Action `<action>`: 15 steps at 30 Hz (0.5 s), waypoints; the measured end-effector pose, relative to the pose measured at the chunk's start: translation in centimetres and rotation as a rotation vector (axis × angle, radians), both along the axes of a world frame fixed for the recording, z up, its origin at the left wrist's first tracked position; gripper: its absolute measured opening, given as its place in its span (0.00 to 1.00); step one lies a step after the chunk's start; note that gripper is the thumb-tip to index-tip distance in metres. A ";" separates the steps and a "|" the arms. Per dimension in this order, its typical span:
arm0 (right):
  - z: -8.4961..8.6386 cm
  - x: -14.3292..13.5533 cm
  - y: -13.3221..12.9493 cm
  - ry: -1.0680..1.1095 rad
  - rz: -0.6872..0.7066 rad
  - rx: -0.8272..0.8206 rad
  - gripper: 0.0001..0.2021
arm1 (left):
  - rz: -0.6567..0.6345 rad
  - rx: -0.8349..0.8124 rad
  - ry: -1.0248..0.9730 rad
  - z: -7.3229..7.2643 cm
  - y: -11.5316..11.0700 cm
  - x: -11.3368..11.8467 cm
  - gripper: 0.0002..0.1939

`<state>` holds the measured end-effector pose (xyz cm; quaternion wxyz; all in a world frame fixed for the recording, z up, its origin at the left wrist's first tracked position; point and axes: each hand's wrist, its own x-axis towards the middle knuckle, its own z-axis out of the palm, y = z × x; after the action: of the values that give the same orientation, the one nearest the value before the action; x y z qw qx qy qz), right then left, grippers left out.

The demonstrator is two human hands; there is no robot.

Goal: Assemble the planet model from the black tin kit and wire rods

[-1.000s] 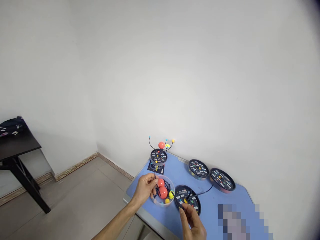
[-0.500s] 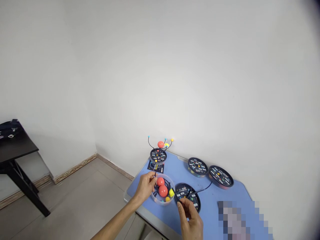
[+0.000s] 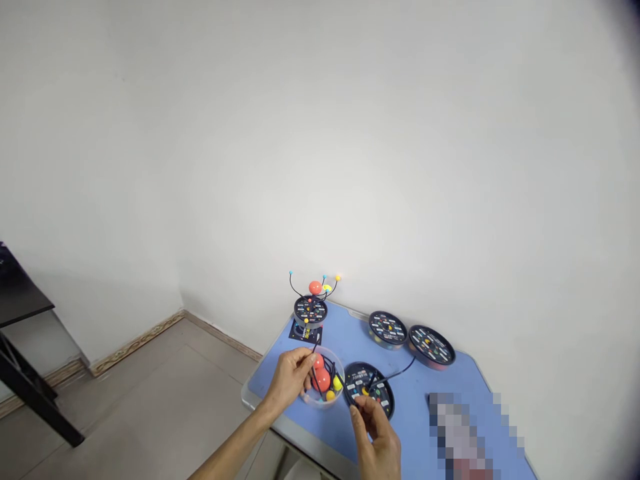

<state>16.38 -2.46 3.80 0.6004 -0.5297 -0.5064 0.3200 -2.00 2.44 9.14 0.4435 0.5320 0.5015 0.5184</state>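
Observation:
My left hand is closed in a pinch at the left rim of a clear plastic tub, on a thin black rod. Inside the tub lie red balls, yellow and orange balls and several black rods. My right hand pinches a dark rod just in front of a black printed disc. Another curved black rod sticks out from the disc's middle to the right. The fingertips partly hide what each hand grips.
An assembled planet model stands at the back left of the blue table, by a dark printed card. Two closed round tubs with black printed lids sit at the back right. A blurred object lies at right; a black table stands far left.
The view has turned slightly right, so everything sits a little further left. My left hand's rod has tilted slightly over the tub. My right hand keeps its pinch near the disc.

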 end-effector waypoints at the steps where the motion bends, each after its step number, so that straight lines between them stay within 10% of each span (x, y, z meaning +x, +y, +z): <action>1: 0.0 0.1 -0.1 0.027 -0.002 -0.009 0.22 | -0.014 -0.014 -0.023 0.0 -0.3 0.2 0.23; 15: 1.1 -3.6 -1.2 0.523 0.028 -0.109 0.22 | 0.076 0.003 -0.206 -0.2 -1.0 0.3 0.25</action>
<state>12.78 -3.68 4.95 0.6768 -0.4536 -0.3235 0.4812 -1.69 1.43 8.90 0.4721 0.4571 0.4724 0.5874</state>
